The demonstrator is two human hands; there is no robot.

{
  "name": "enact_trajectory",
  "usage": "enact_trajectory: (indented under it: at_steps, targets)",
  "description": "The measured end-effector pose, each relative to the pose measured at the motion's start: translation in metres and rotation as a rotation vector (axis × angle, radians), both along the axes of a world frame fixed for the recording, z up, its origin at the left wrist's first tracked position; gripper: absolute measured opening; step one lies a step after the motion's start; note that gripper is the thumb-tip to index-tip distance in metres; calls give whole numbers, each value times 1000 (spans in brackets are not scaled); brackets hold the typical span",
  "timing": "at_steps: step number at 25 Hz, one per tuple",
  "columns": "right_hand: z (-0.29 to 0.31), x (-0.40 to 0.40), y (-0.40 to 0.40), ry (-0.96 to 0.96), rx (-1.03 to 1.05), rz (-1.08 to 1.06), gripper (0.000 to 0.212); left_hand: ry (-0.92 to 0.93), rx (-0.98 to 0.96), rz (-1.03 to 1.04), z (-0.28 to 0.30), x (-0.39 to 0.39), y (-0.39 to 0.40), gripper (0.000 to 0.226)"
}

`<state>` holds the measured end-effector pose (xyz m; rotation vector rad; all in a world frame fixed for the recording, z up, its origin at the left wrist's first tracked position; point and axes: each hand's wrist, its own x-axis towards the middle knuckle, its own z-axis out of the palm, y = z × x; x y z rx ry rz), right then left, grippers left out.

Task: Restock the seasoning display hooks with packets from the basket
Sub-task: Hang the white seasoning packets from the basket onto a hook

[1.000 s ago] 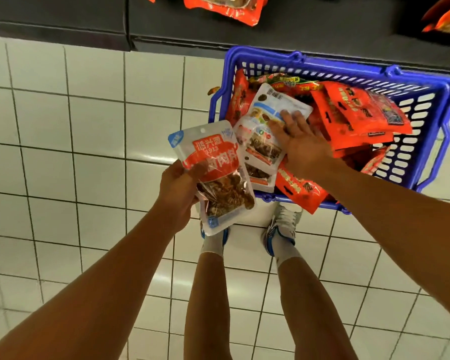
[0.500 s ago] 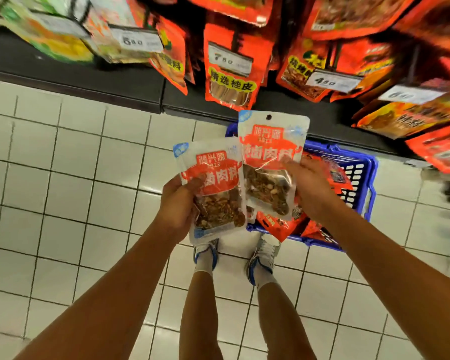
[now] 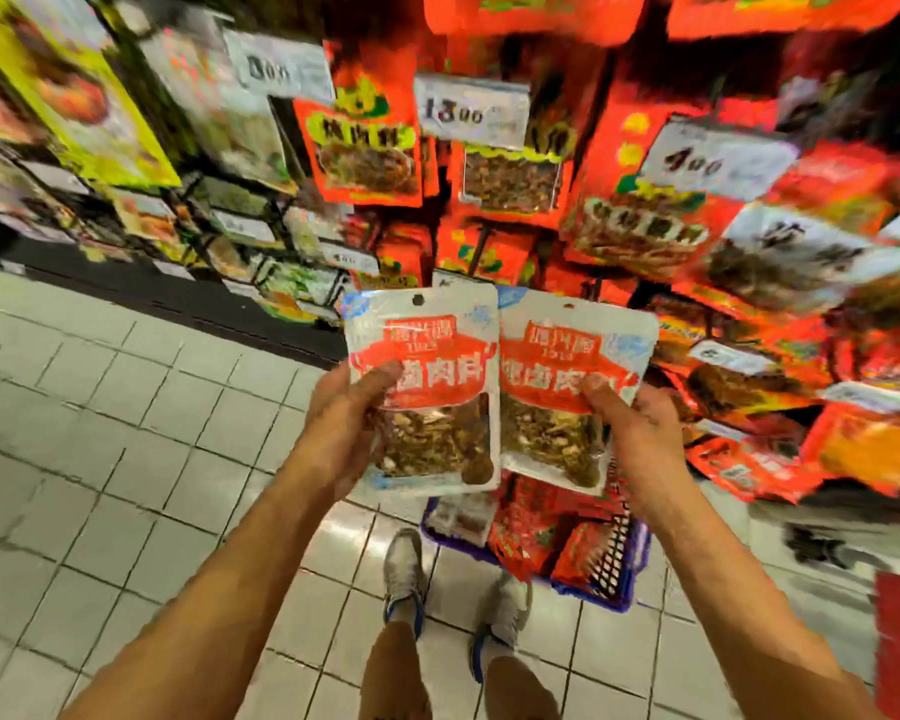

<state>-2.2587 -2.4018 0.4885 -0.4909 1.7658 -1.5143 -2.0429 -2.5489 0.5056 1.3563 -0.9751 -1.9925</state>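
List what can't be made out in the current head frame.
- Display hooks: head view, hidden behind hanging packets and motion blur; no free hook can be picked out.
- Price tags: smeared by blur, digits unreliable.
- Blue basket: mostly covered by the two held packets and the right hand.
- Left packet and right packet: print too soft to read; left hand thumb covers part.

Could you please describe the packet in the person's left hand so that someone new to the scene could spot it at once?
Start at the blue basket on the tiled floor by the person's feet. Just above it, two matching white-and-red packets are held up side by side before the display. The left-hand packet, gripped by the left hand, overlaps the edge of the right-hand packet, held by the right hand.
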Motion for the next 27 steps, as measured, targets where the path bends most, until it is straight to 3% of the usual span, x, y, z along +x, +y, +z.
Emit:
enact_trajectory:
  at_steps: [3, 6, 14, 22, 27]
  targets:
    - [85, 2, -12, 69, -119, -1, 14, 73, -113, 37, 83, 7, -2, 23]
    - [159, 5, -29, 186, -218, 18, 17, 156, -240, 50, 151, 10, -17, 18]
    - [320, 21, -83, 440, -418, -18, 17, 374, -535, -28, 288, 20, -91, 32]
    - [418, 52, -194, 548, -511, -111, 26, 439, -660, -1, 380, 40, -177, 26]
    - [458, 63, -261, 593, -436, -132, 31, 422, -791, -42, 414, 38, -219, 15]
